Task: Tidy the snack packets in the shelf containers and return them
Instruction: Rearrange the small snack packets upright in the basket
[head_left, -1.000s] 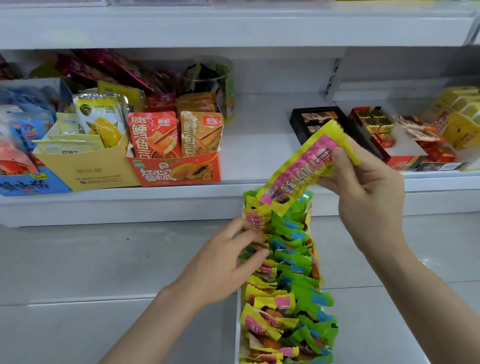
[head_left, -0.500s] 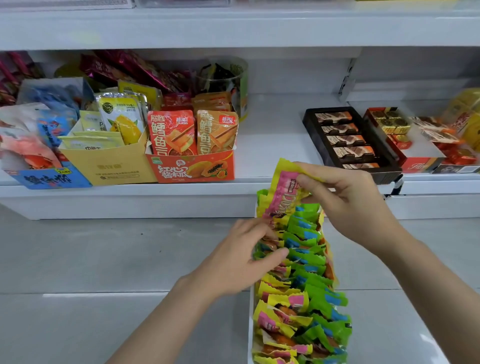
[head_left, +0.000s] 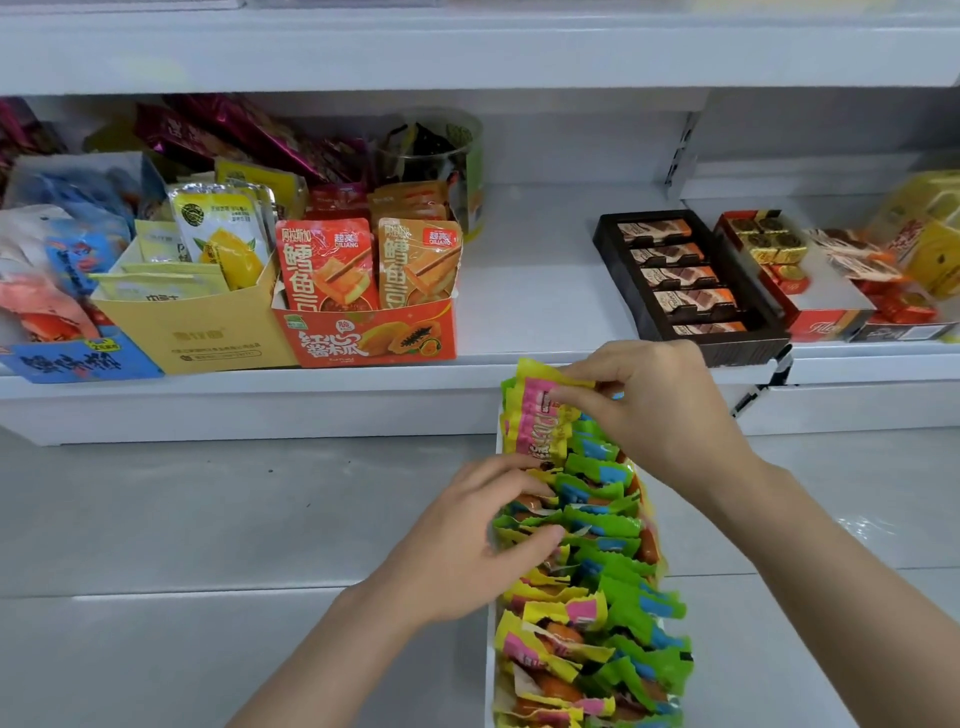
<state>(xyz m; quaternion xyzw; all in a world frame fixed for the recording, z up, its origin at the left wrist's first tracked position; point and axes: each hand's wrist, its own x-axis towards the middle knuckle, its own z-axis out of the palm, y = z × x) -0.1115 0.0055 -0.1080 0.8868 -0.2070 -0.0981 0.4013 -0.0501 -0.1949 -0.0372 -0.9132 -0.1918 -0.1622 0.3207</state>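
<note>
— Packets first: where do they sit?

— Snack packets fill a long white container that juts out in front of the shelf, pink-and-yellow ones down its left side, green-and-blue down its right. The gap on the shelf between the orange carton and the dark chocolate tray looks like its home slot, though that is my guess.

— And the hands?

— Right hand pinches one yellow-and-pink packet at the far end of the row, fingers curled onto its top edge. Left hand rests on the row's left side, fingers bent among the packets as if parting them; whether it grips one I cannot tell.

— What might go wrong?

— The packet could be wedged in crooked and stand proud, since the row is tightly packed. Pushing hard may spring neighbours over the low rim onto the floor. The container also seems to overhang, so downward pressure near its outer end might tip it.
</note>
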